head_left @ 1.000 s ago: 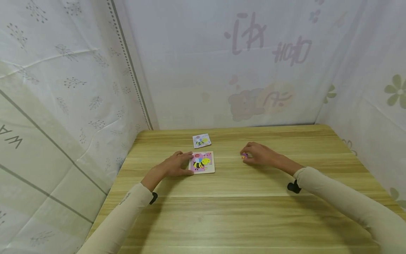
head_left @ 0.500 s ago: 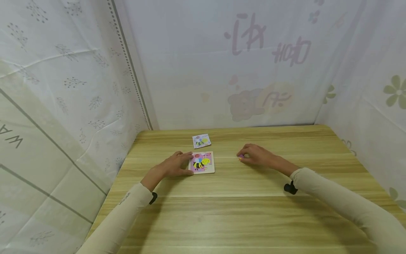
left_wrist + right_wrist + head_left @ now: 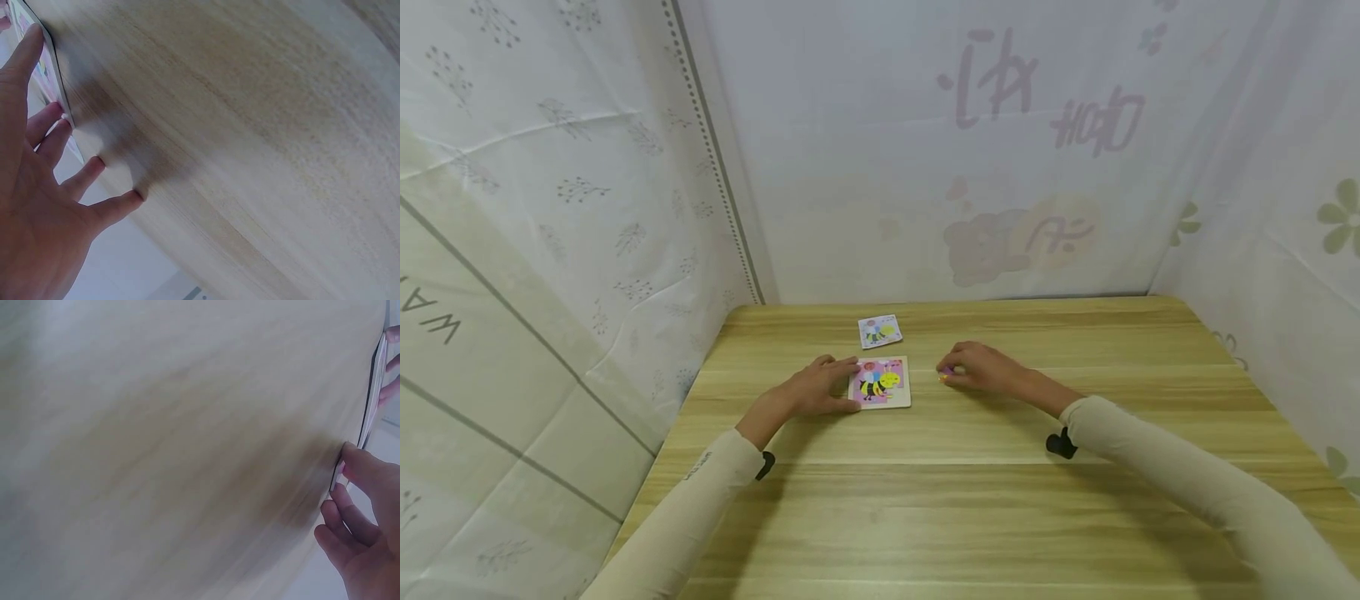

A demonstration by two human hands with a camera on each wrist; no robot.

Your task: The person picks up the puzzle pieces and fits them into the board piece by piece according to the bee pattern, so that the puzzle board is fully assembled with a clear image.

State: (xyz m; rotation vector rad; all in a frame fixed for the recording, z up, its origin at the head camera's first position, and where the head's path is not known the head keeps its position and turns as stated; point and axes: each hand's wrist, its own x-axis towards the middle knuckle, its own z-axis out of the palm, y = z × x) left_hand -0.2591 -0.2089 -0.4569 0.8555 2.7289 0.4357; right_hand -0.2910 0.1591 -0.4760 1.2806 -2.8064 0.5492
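Observation:
A square jigsaw puzzle board with a yellow and black bee on pink lies near the table's middle. Part of its right side shows bare, pale surface. My left hand rests at the board's left edge, thumb at the near corner and fingers at the far one; in the left wrist view its fingers are spread. To the right of the board, my right hand pinches a small purple and yellow puzzle piece between thumb and fingers, low over the table. Most of that piece is hidden by the fingers.
Behind the board lies a square picture card with the same bee. The wood-grain table ends at a patterned curtain at the back, with more curtain at both sides.
My right hand has slid left with the puzzle piece, closer to the board. My left hand and the board have stayed in place.

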